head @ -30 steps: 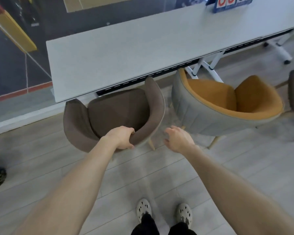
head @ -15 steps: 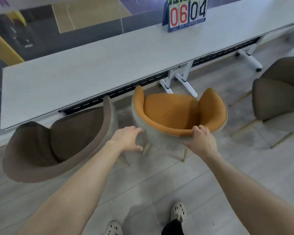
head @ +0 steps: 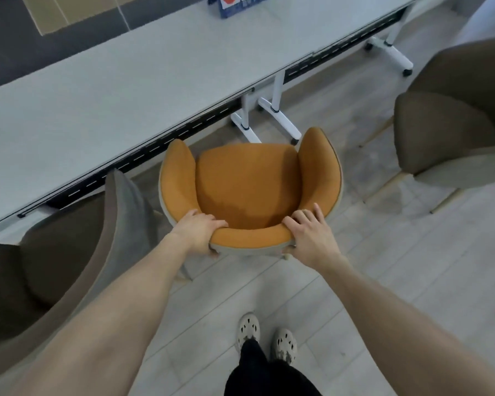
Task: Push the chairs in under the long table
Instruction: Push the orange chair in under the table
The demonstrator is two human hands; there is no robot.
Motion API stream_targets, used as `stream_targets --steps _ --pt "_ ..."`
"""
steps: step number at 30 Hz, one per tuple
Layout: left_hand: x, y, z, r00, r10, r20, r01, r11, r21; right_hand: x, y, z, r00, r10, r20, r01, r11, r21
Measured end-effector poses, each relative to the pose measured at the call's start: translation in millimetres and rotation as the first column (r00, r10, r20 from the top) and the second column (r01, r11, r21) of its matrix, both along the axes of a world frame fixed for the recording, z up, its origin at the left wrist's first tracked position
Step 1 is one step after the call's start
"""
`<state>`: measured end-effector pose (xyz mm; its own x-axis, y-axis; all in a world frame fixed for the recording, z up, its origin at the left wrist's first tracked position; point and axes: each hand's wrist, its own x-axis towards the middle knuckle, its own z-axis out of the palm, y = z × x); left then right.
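At the near left, a brown chair [head: 55,252] faces the long grey tabletop [head: 97,95], its arm tip at the near edge. Your left hand [head: 196,234] grips the left of the backrest rim on the orange chair [head: 249,181], fingers curled over the top. That chair stands in the middle, its seat out from under the tabletop, its left arm tip near the edge. Your right hand [head: 309,235] grips the same rim on the right. At the far right, a second brown chair [head: 455,132] stands well apart from the tabletop, on the pale floor [head: 383,252].
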<state>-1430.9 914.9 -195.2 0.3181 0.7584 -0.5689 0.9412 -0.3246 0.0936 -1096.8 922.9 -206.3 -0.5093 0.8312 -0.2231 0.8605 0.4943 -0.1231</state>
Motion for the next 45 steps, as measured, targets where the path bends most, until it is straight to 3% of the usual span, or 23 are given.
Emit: stream_targets --steps 6,15,30,45 --pt "22.7 17.2 -10.5 0.997 -0.054 0.056 0.050 0.996 0.076 30.6 38.8 -13.8 0.999 0.013 -0.034 -0.015 0.998 -0.056" --pt "117.0 62.9 -26.3 0.982 0.131 0.138 -0.150 0.979 0.135 110.6 154.7 -10.2 0.993 0.120 0.014 -0.118 0.986 -0.120" --pt "227.4 146.6 -40.4 0.876 0.469 0.113 -0.482 0.861 0.162 174.3 338.2 -2.7 0.890 0.455 0.037 -0.446 0.884 -0.136" --pt "211.1 209.1 -28.4 0.843 0.525 0.113 -0.535 0.841 0.083 147.3 410.9 1.2 0.874 0.484 0.039 -0.477 0.871 -0.120"
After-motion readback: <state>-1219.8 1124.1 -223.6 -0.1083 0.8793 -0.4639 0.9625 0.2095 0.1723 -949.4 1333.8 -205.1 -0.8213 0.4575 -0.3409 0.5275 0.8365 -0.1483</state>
